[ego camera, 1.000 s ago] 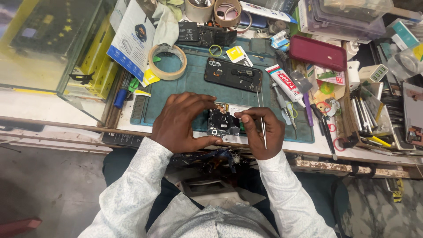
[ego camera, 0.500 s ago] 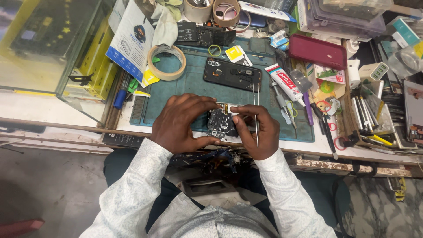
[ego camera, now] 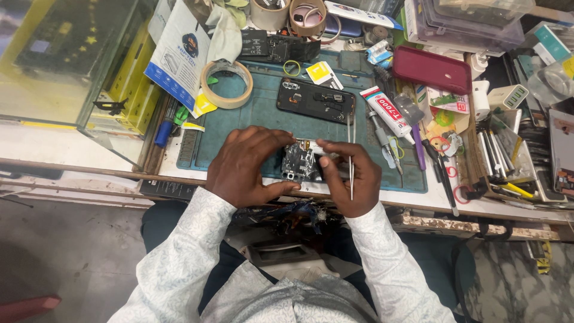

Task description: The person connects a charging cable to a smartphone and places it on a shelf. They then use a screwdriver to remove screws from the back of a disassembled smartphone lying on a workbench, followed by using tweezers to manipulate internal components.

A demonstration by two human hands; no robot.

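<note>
In the head view, the circuit board lies on the teal mat at the surface's near edge, pinched between both grips. The left hand closes on its left side. The right hand presses its right edge and holds tweezers pointing away. An opened phone lies just beyond.

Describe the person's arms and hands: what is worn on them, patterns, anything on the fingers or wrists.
Both arms wear long sleeves of a pale grey-white fabric with a fine, faint all-over pattern, reaching to the wrists. The left hand and right hand are bare: no gloves. No ring, watch or bracelet shows from this head view.
</note>
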